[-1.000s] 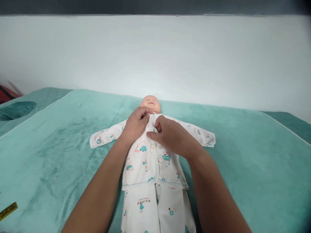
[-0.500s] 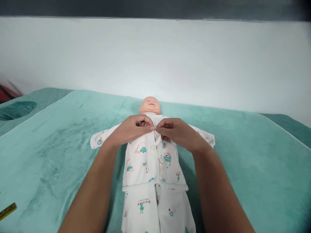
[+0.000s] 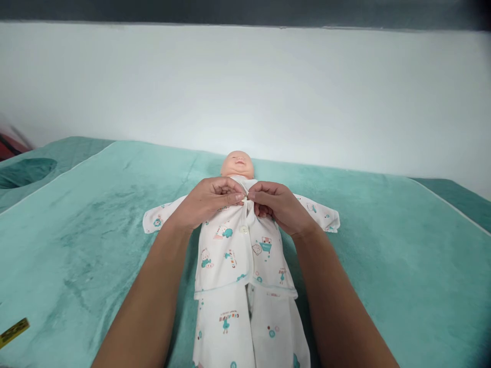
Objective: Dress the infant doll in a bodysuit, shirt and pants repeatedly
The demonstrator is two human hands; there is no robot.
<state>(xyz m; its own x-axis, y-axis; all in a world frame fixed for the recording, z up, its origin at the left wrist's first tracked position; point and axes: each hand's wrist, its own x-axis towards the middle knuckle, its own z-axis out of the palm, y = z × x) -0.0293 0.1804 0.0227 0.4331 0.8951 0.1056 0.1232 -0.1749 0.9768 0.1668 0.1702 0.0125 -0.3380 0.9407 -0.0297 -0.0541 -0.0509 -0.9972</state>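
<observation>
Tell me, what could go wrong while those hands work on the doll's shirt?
The left hand and right hand pinch the front of the white shirt by their fingertips, so the cloth could slip free. The front gapes above a visible button, so tugging might strain it. The doll lies on its back on the teal blanket; a hard pull might shift it.
</observation>
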